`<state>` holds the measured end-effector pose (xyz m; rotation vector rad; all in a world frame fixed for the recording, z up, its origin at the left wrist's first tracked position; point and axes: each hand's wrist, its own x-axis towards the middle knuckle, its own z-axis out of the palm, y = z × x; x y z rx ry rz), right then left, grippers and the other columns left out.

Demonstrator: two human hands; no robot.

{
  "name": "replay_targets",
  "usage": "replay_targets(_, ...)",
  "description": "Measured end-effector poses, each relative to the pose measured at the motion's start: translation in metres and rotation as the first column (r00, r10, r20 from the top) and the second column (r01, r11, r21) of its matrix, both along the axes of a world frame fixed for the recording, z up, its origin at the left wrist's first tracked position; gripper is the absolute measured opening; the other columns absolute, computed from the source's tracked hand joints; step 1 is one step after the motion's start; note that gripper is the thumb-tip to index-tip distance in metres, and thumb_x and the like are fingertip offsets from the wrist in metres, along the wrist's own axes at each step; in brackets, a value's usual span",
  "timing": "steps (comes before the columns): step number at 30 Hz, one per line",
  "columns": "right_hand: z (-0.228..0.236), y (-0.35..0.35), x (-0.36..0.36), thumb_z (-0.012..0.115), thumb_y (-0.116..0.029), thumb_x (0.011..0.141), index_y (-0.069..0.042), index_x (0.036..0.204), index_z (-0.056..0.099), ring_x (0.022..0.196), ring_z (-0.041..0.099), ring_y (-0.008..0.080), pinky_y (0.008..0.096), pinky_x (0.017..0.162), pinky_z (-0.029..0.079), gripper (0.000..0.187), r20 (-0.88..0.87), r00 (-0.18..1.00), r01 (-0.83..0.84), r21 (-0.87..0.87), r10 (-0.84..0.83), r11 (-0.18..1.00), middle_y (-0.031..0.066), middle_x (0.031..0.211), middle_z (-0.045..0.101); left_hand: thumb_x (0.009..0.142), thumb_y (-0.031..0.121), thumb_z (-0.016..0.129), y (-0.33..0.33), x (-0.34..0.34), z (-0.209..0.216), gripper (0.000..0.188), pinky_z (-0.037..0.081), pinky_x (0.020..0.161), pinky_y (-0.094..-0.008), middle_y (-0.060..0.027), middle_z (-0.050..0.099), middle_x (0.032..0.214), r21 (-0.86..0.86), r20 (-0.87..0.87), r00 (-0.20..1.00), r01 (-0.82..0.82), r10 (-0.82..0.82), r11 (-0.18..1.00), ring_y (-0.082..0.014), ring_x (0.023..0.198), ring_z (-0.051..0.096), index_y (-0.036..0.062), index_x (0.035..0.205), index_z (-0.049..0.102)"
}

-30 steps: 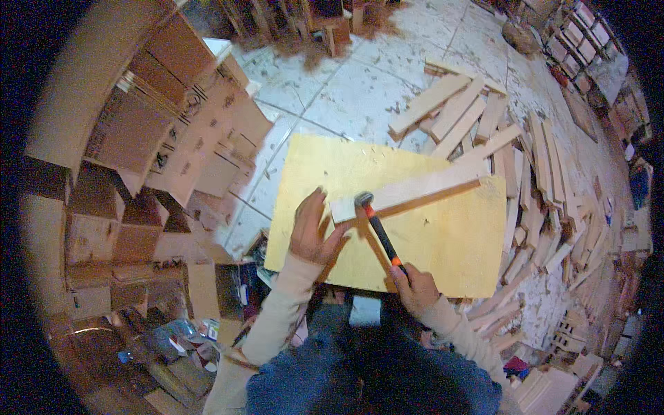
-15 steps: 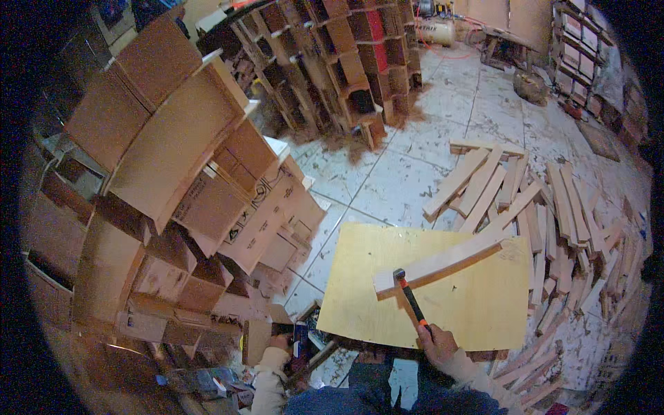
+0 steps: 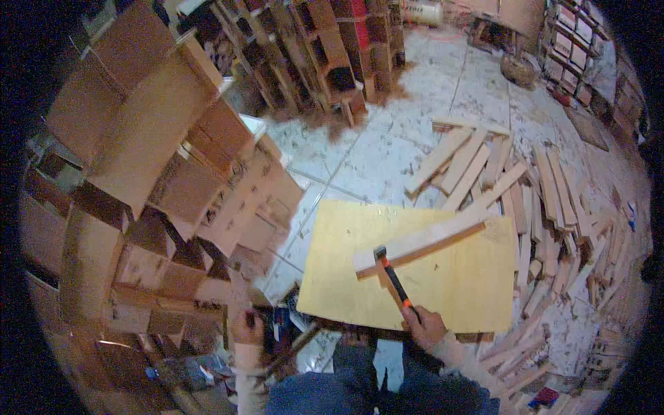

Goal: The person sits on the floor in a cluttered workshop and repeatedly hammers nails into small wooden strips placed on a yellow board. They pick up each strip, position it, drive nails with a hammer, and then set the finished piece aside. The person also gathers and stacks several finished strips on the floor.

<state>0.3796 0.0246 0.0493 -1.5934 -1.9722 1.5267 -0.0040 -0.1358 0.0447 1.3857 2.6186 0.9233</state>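
Note:
My right hand (image 3: 426, 328) is closed around the black and orange handle of a hammer (image 3: 394, 278). The hammer's metal head rests on the left end of a pale wooden strip (image 3: 429, 238). That strip lies slantwise across a yellow board (image 3: 332, 290) in front of me. To the left of the board, my left hand (image 3: 247, 328) is raised beside the cardboard, its fingers curled. Blur hides what, if anything, it holds.
Many cut wooden strips (image 3: 553, 200) lie heaped on the tiled floor at the right. Large cardboard boxes (image 3: 159, 131) are stacked on the left. A wooden rack of compartments (image 3: 332, 55) stands at the back, with sawdust at its foot.
My left hand has come up and left, away from the small open cardboard box. The whole view has shifted, while the hammer stays on the strip's end.

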Motion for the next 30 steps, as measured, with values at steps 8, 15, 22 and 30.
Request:
replay_targets(8, 0.012, -0.003, 0.010, 0.048, -0.040, 0.095, 0.000, 0.087, 0.059, 0.057, 0.061, 0.0357, 0.0440, 0.054, 0.046, 0.042, -0.088, 0.996, 0.037, 0.035, -0.034, 0.999, 0.0194, 0.064, 0.061, 0.074, -0.006, 0.068, 0.132, 0.087, 0.026, 0.014, 0.053, 0.071, -0.0287, -0.0121, 0.067, 0.088, 0.408, 0.218, 0.899, 0.270, -0.380, 0.872, -0.0196, 0.080, 0.066, -0.0014, 0.088, 0.066)
replay_targets(15, 0.019, 0.002, 0.016, 0.048, -0.039, 0.096, -0.001, 0.088, 0.059, 0.057, 0.062, 0.0333, 0.0425, 0.054, 0.047, 0.041, 0.108, 0.993, 0.039, 0.034, -0.043, 0.999, 0.0176, 0.064, 0.062, 0.075, 0.000, 0.064, 0.190, 0.140, 0.007, 0.026, 0.046, 0.078, -0.0382, -0.0129, 0.059, 0.090, 0.107, -0.167, 0.812, 0.579, -0.560, 0.808, -0.0310, 0.088, 0.055, 0.0035, 0.101, 0.062)
replay_targets(22, 0.029, 0.005, 0.015, 0.048, -0.041, 0.095, 0.000, 0.089, 0.060, 0.058, 0.065, 0.0289, 0.0399, 0.055, 0.049, 0.043, 0.011, 0.999, 0.041, 0.003, -0.041, 0.999, 0.0160, 0.067, 0.065, 0.076, 0.000, 0.063, 0.195, 0.140, 0.004, 0.021, 0.047, 0.078, -0.0390, -0.0137, 0.060, 0.091, 0.340, 0.087, 0.814, 0.518, -0.575, 0.785, -0.0325, 0.089, 0.056, 0.0031, 0.097, 0.062)
replay_targets(30, 0.045, 0.010, 0.006, 0.049, -0.034, 0.097, 0.001, 0.082, 0.055, 0.048, 0.047, 0.0183, 0.0340, 0.048, 0.038, 0.038, -0.027, 0.999, 0.039, 0.052, -0.037, 0.998, 0.0100, 0.057, 0.052, 0.076, 0.000, 0.064, 0.197, 0.152, -0.016, 0.020, 0.050, 0.075, -0.0388, -0.0130, 0.063, 0.088, 0.438, 0.129, 0.779, 0.510, -0.613, 0.741, -0.0325, 0.085, 0.060, 0.0021, 0.096, 0.063)
